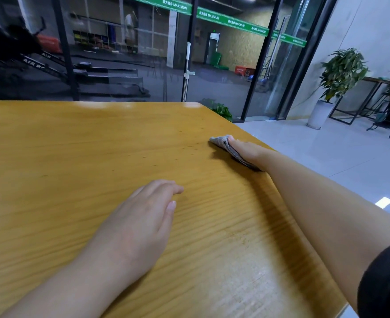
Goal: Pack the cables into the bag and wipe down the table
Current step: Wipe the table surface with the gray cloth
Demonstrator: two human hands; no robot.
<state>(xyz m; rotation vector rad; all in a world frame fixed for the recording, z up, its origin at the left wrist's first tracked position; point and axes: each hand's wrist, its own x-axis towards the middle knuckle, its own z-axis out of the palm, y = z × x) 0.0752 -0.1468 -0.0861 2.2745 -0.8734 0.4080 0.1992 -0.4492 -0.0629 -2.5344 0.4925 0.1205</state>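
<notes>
Right hand [246,150] presses flat on cloth [221,143] near table [74,145] edge, left hand [141,223] lies open w/ nothing held; cloth could slip off the side.

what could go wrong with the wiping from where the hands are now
The right hand presses the grey cloth close to the table's right edge, so a stroke outward might push the cloth off onto the floor. Small dark specks sit just left of the cloth and could be missed. The left hand rests flat on the wood, possibly blocking a later pass.
</notes>
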